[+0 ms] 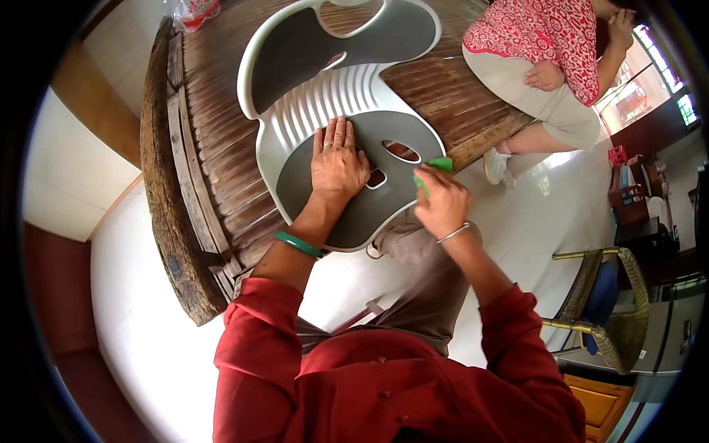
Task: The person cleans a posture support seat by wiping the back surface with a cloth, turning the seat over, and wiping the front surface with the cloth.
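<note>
A white plastic posture seat with grey pads (295,176) and a ribbed middle lies on a wooden slatted table (221,111). On its near grey pad my left hand (338,164) rests flat, fingers stretched out, beside the cut-out holes. My right hand (442,201) is closed around a small green cloth (441,164) at the right rim of the near pad. Most of the cloth is hidden by the fingers, and its exact kind is hard to make out.
Another person in a red patterned top (528,37) sits on the table's right side. A wicker chair (624,310) stands at the lower right. A plastic bag with red print (193,11) lies at the far left corner. A rough log edge (164,170) bounds the table's left.
</note>
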{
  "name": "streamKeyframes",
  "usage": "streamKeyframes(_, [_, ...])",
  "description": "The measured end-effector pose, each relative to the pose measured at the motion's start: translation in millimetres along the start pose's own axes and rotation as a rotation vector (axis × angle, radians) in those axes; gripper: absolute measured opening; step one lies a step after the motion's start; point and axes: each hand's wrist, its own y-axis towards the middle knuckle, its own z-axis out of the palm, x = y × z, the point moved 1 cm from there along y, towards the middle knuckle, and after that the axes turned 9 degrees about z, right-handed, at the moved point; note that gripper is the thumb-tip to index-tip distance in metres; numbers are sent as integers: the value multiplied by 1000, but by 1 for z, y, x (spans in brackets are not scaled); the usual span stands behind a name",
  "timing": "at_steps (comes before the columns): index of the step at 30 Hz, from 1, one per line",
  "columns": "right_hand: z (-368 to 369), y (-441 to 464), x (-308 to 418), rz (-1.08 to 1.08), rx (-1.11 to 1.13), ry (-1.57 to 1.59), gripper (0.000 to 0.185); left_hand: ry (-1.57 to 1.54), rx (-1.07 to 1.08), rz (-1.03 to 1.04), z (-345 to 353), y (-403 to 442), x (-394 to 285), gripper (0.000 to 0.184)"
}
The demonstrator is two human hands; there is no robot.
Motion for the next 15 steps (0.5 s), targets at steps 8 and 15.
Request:
streamKeyframes(8, [14, -30, 88, -254, 112, 360, 36, -82, 8, 32, -1, -1, 6, 67])
streamKeyframes(15, [-1, 17, -6, 34, -32, 54, 30, -38, -26, -77, -4, -1, -4, 68])
